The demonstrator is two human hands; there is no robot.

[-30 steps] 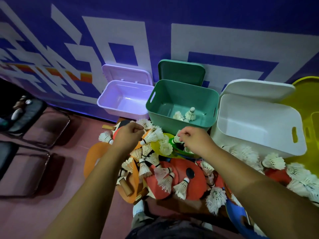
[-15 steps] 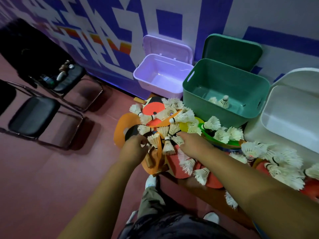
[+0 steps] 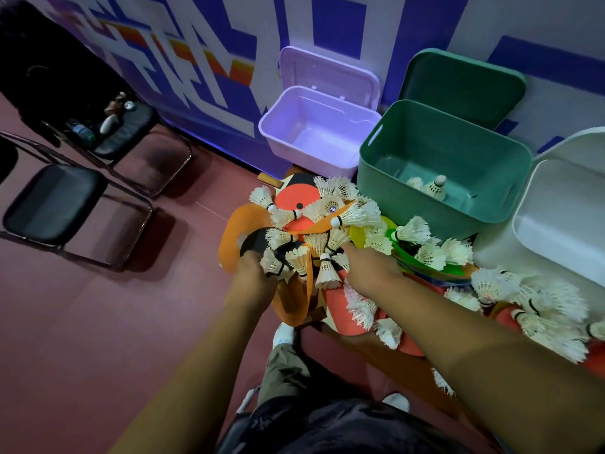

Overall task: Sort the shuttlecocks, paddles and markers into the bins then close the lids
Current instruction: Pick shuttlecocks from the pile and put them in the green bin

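From the head view, the left hand [image 3: 253, 276] sits at the near left edge of the heap of white feather shuttlecocks [image 3: 330, 224], fingers curled down against a black paddle face [image 3: 258, 244] and the feathers. Whether it grips one I cannot tell. The right hand [image 3: 373, 270] reaches in from the right, back up, fingers fairly straight and close together, their tips touching the feathers.

Between the hands one white shuttlecock [image 3: 327, 273] stands with its cork pointing away and its skirt toward the person. Round red paddles [image 3: 291, 199] and an orange paddle [image 3: 234, 224] lie under the heap.

Behind the heap stand an open lilac plastic bin [image 3: 314, 126], a green bin [image 3: 458, 132] holding two shuttlecocks [image 3: 437, 188], one cork up, and a white bin [image 3: 563, 204].
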